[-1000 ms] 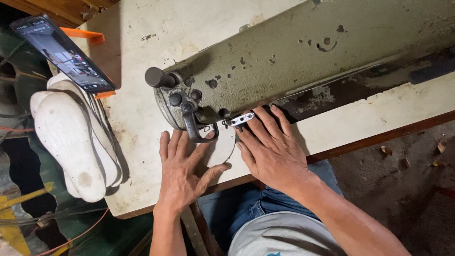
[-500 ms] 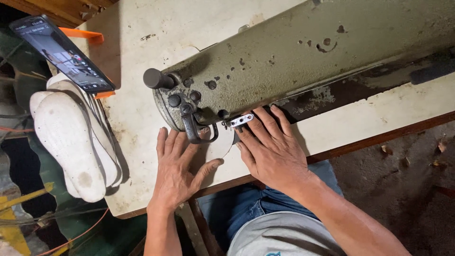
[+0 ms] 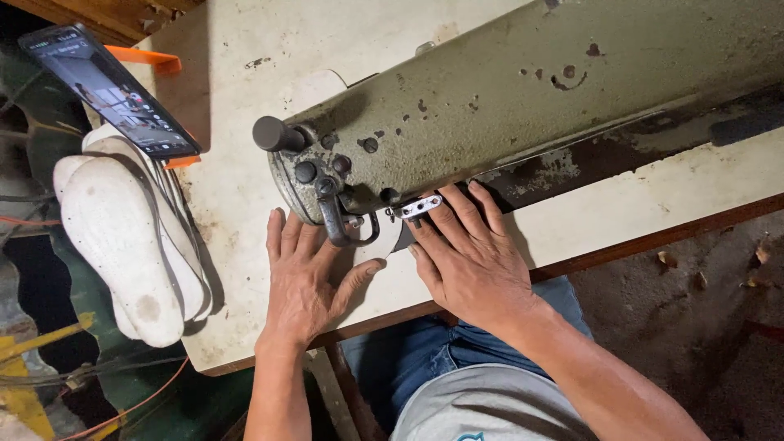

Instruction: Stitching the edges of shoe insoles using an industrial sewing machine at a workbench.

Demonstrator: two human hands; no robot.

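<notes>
Leftmost first, item by item:

1. Stack of white shoe soles (image 3: 122,245): several pale, foot-shaped pieces piled over the table's left edge, tread side up, some marked with dark smudges. They lie well apart from the hands, seemingly parked as stock within reach.
2. Phone (image 3: 110,90): dark slab with a lit screen, propped at a tilt against an orange holder (image 3: 151,59) at the table's far left corner, its face angled toward the person.
3. Table (image 3: 245,180): cream, scuffed top with a brown wooden edge; it carries everything listed.
4. Left hand (image 3: 304,282): open and flat, palm down on the tabletop, fingers pointing at the machine's head, thumb stretched right to touch the workpiece. The flat spread suggests it steadies and steers the piece.
5. Workpiece (image 3: 384,245): small, pale, flat piece lying on the table under the machine's head, between the two hands; most of it is hidden, so its full shape cannot be told.
6. Sewing machine (image 3: 523,98): heavy, olive-green, chipped body running diagonally across the table, with black knobs and a curved dark lever at its left end.
7. Right hand (image 3: 465,261): open, palm down, fingers fanned under the machine arm beside a small metal plate (image 3: 420,206), pressing the piece flat from the right.
8. Blue jeans (image 3: 416,359): the person's lap, below the table edge.
</notes>
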